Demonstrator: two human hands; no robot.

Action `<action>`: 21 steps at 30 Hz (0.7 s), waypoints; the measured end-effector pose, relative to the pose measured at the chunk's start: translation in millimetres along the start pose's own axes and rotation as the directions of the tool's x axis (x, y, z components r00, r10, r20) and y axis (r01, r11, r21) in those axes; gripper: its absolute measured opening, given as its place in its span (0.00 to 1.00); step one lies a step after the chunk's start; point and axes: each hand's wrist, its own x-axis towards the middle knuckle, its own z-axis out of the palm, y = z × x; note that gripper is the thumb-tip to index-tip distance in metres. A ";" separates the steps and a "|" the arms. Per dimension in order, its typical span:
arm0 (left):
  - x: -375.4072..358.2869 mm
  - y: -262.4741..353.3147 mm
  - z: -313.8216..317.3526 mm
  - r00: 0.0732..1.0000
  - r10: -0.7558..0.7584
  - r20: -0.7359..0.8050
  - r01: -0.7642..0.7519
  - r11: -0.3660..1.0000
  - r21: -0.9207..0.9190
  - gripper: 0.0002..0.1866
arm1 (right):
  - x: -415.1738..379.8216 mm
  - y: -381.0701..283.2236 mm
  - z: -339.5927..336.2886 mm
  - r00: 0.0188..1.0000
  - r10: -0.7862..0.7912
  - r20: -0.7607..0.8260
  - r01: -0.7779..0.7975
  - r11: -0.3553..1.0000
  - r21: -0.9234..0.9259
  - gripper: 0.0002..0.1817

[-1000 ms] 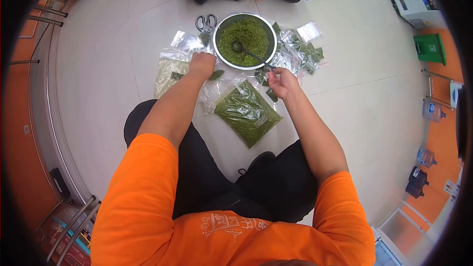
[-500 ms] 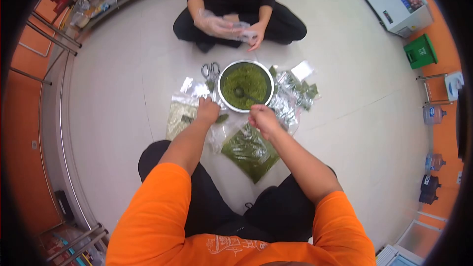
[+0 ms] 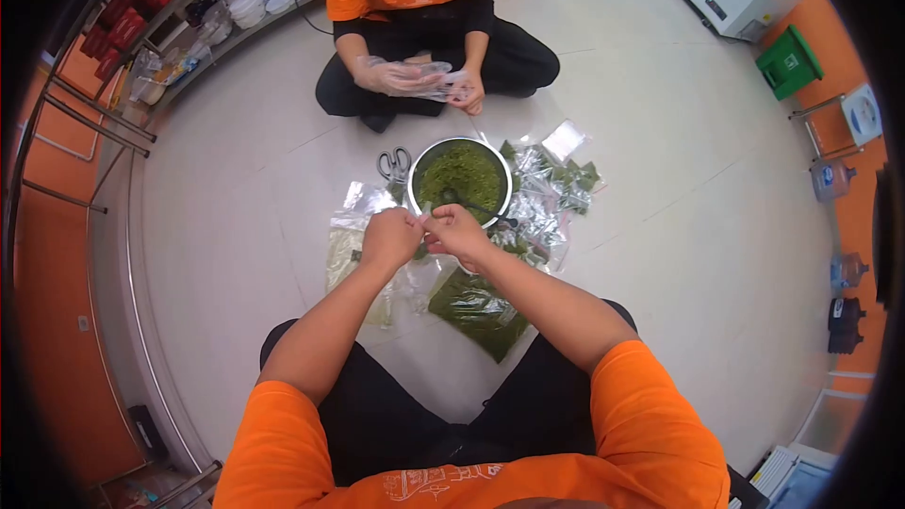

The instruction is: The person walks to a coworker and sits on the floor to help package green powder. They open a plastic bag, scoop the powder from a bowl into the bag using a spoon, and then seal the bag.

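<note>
My left hand (image 3: 393, 238) and my right hand (image 3: 456, 234) meet at the near edge of a metal bowl (image 3: 415, 179), fingers pinched together on something small and pale that I cannot make out. Green mash (image 3: 460, 174) fills the bowl, and a dark ladle (image 3: 485, 212) rests in it, handle toward the right rim. Scissors (image 3: 394, 164) lie left of the bowl. A large bag of green filling (image 3: 478, 313) lies just in front of me. Beside my left forearm is a clear bag with pale contents (image 3: 345, 250). Small green packets (image 3: 575, 176) lie right of the bowl.
Across the bowl sits a person (image 3: 424, 0), a clear plastic glove on one hand (image 3: 391, 76). A shelf with containers (image 3: 247, 14) stands at the back left. At the right are a white freezer (image 3: 754, 0), a green bin (image 3: 789, 61) and water jugs (image 3: 831, 179).
My hands have come together in front of the bowl; my right hand has left the ladle handle area. The view has shifted, showing more of the person opposite.
</note>
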 end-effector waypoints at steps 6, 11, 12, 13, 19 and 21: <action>-19.4 10.3 -30.4 0.998 -0.062 -0.004 0.062 0.991 -0.120 0.14 | 14.8 0.6 9.3 0.948 -0.300 -0.105 0.246 0.901 -0.357 0.12; -7.1 -29.5 -31.2 0.870 0.484 -0.098 -0.490 0.870 -0.052 0.28 | 16.7 -8.8 11.1 0.896 -0.443 0.010 0.410 0.819 -0.402 0.08; -8.1 -30.2 -36.5 0.832 0.555 -0.029 -0.555 0.830 -0.051 0.31 | 14.6 -13.8 10.0 0.901 -0.430 0.062 0.420 0.823 -0.383 0.09; -11.4 -29.8 -39.9 0.827 0.562 -0.013 -0.562 0.827 -0.023 0.32 | 12.1 -18.7 8.8 0.902 -0.417 0.113 0.428 0.828 -0.362 0.09; -17.2 -25.1 -32.1 0.856 0.494 0.153 -0.510 0.855 0.092 0.33 | -2.2 -35.8 0.2 0.960 -0.235 0.153 0.279 0.854 -0.440 0.13; -19.7 -20.9 -25.1 0.859 0.465 0.214 -0.496 0.859 0.127 0.32 | -0.1 -31.9 -4.1 0.967 -0.203 0.155 0.249 0.878 -0.409 0.14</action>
